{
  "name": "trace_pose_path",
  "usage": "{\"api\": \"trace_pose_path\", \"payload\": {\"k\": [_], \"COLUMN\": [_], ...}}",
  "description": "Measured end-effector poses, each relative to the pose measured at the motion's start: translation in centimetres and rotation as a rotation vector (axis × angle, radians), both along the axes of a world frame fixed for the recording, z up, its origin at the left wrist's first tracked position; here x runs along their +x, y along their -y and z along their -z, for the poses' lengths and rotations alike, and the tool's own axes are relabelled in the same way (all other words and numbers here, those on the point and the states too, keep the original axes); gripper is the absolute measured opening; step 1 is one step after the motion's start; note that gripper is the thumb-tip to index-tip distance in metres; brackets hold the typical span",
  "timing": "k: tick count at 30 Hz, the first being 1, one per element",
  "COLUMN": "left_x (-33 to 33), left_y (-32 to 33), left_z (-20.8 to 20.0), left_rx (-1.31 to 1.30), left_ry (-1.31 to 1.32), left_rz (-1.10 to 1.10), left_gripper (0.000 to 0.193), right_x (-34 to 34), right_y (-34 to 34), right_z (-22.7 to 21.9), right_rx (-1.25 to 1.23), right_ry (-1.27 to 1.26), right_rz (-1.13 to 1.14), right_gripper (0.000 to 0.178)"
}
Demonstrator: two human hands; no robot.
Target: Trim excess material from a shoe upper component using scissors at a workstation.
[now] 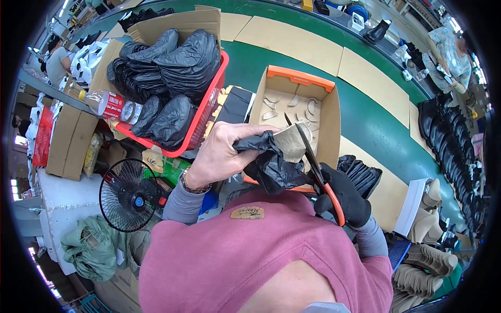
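Observation:
My left hand (224, 151), bare with a bracelet at the wrist, is closed on a shoe piece (274, 169) wrapped in crinkled black plastic. A beige end (291, 143) of this piece sticks out past the fingers. My right hand (348, 195) wears a black glove and grips scissors (334, 201) with orange handles. Their dark blades are parted at the right edge of the beige end. Below lies a cardboard box (330, 112) with an orange rim. Curved beige scraps (300, 110) are scattered on its bottom.
A red basket (222, 86) full of black plastic-wrapped pieces (188, 57) stands left, with a plastic bottle (117, 107) on it. A black fan (130, 195) is nearer. More wrapped pieces (360, 175) lie right of the box, on a green table (376, 120). Beige stacks (425, 266) stand lower right.

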State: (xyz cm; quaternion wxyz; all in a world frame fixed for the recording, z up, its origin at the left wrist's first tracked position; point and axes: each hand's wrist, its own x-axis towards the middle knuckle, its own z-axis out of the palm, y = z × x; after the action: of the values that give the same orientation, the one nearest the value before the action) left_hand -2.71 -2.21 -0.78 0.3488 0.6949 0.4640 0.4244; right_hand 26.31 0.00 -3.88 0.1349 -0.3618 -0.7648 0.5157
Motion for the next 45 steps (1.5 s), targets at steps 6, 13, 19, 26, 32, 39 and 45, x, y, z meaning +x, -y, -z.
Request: {"api": "trace_pose_path", "payload": {"k": [6,13,19,26,32,39,45], "left_x": [-0.4,-0.7,-0.9,-0.8,-0.2,-0.5,-0.6], "left_y": [-0.4,-0.4,-0.4,-0.1,-0.3,-0.3,-0.3], "left_z": [0.1,0.0,0.3,-0.4,-0.5,-0.1,0.5], "left_rx": [0.002,-0.135,-0.237,-0.26,-0.151,-0.122,-0.253], "left_ry": [-0.014,0.072,0.133,0.092,0.018,0.028,0.131], "left_rz": [0.004,0.021,-0.003,0.066,0.046,0.079,0.054], "left_gripper": [0.044,0.042,0.038,0.038,0.038,0.039,0.031], "right_x": [0.0,-0.3,-0.2,0.3,-0.4,-0.7,-1.3], "right_y": [0.0,0.4,-0.2,-0.8,-0.8,-0.3,0.1], "right_z": [0.1,-0.1,0.4,-0.1,-0.8,0.3,0.8], "right_rx": [-0.043,-0.055,0.038,-0.162,-0.024,-0.144,0.027], "right_ry": [0.005,0.107,0.112,-0.13,-0.029,-0.044,-0.009], "right_rz": [0.069,0.045,0.022,-0.117,-0.069,0.016,0.044], "right_gripper": [0.055,0.06,0.06,0.071,0.078,0.068,0.053]}}
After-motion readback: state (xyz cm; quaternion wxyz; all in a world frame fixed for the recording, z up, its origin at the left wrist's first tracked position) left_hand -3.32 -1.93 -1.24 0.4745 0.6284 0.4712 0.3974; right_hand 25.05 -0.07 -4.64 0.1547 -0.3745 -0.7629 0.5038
